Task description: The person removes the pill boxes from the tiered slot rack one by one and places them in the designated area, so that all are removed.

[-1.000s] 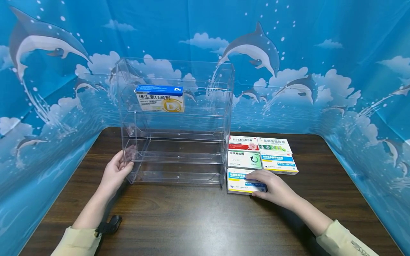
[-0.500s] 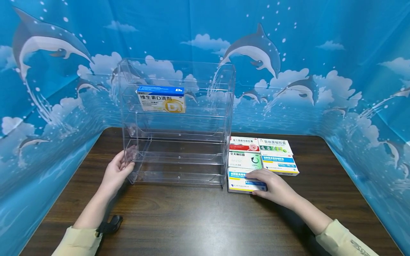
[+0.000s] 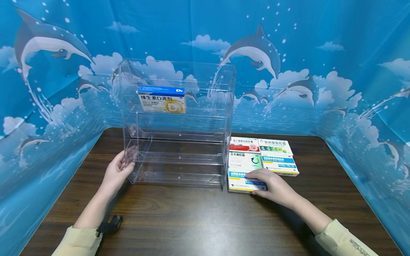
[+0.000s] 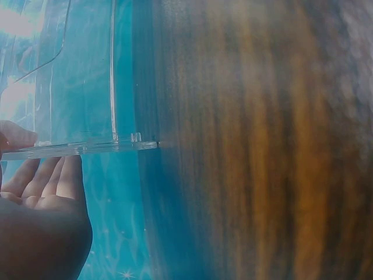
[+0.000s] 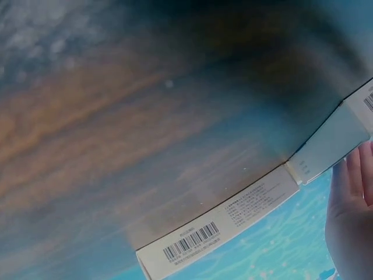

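My left hand [image 3: 118, 169] grips the side panel of a clear acrylic display rack [image 3: 179, 158], with the thumb inside and the fingers outside. The left wrist view shows this panel [image 4: 87, 147] between thumb and fingers. My right hand [image 3: 272, 186] holds a blue-and-white medicine box [image 3: 238, 183] at its right end, fingers over the top and thumb at the near edge. This box lies on the table beside the rack's front right corner. In the right wrist view, the right hand's fingers [image 5: 355, 181] reach the box's pale end [image 5: 329, 149].
Behind the held box lie a green-and-white box [image 3: 240, 160], a red-and-white box [image 3: 245, 145], another green-and-white box [image 3: 275, 146] and a second blue-and-white box [image 3: 280, 166]. A vitamin D box [image 3: 161, 101] stands on an upper rack tier. Dolphin-print curtains [image 3: 198, 21] surround the table [image 3: 192, 220].
The medicine box under my right hand has shifted very slightly away from me, close against the green-and-white box. My left hand keeps its grip on the rack.
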Action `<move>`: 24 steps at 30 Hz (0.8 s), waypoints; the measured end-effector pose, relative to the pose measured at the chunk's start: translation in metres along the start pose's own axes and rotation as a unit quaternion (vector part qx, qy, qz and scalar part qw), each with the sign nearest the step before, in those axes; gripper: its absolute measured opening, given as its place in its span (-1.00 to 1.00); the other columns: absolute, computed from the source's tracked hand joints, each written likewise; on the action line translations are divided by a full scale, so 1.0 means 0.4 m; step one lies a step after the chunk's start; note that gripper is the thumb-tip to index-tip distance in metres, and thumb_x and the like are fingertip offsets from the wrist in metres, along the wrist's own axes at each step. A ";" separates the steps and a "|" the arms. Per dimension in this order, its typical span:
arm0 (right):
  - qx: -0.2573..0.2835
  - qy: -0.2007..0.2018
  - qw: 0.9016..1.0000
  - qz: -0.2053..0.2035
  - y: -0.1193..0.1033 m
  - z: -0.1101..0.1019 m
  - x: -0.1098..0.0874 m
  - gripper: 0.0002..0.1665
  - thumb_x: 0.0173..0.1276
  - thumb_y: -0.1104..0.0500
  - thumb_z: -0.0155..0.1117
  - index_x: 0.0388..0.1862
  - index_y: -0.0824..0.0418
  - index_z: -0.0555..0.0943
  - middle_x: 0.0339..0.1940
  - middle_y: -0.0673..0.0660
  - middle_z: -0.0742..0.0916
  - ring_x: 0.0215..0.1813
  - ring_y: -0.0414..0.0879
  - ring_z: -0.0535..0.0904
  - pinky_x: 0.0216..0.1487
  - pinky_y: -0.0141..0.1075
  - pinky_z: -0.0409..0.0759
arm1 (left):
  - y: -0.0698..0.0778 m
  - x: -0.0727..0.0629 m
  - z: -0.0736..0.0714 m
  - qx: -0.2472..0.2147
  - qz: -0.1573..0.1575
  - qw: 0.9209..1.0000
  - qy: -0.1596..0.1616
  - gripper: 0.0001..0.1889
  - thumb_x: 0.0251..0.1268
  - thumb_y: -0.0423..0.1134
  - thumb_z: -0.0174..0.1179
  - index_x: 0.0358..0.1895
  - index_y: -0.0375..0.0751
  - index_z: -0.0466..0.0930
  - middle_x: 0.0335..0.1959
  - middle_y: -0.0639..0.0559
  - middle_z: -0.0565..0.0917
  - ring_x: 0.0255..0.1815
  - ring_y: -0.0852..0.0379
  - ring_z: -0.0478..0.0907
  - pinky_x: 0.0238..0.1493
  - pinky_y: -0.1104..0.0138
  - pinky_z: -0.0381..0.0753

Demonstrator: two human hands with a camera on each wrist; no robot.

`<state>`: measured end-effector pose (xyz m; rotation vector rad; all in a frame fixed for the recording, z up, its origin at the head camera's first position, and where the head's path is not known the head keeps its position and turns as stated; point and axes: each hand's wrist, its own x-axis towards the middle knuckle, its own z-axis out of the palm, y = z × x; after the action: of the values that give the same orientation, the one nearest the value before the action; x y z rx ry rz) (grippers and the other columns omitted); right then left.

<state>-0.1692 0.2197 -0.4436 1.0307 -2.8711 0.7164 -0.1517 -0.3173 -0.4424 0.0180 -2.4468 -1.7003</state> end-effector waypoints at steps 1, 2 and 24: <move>-0.002 0.000 1.000 -0.001 -0.001 -0.001 0.000 -0.34 0.23 0.16 0.67 0.32 0.09 0.69 0.26 0.00 0.78 0.34 0.05 0.66 0.39 0.14 0.65 | 0.000 0.000 0.000 0.000 -0.001 1.000 -0.001 -0.37 0.61 -0.46 0.04 0.63 -0.52 0.10 0.46 -0.64 0.37 0.04 0.89 0.36 0.09 0.87 0.46; -0.003 0.002 1.000 -0.004 -0.002 -0.002 -0.001 -0.34 0.23 0.16 0.67 0.32 0.09 0.69 0.25 0.00 0.78 0.34 0.05 0.66 0.38 0.13 0.66 | 0.000 0.000 0.000 -0.001 -0.002 1.000 -0.001 -0.37 0.62 -0.46 0.04 0.63 -0.52 0.10 0.46 -0.63 0.37 0.04 0.89 0.36 0.10 0.87 0.45; -0.002 0.126 0.983 -0.130 -0.184 -0.156 0.111 -0.34 0.21 0.27 0.64 0.32 0.18 0.67 0.26 0.07 0.77 0.35 0.04 0.64 0.48 0.07 0.59 | 0.005 0.000 -0.002 -0.010 -0.004 1.000 -0.004 -0.36 0.61 -0.47 0.04 0.64 -0.51 0.08 0.48 -0.62 0.37 0.04 0.88 0.36 0.10 0.87 0.45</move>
<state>-0.1686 0.1693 -0.3500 1.1894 -2.4664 0.7584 -0.1513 -0.3171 -0.4402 0.0185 -2.4398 -1.7310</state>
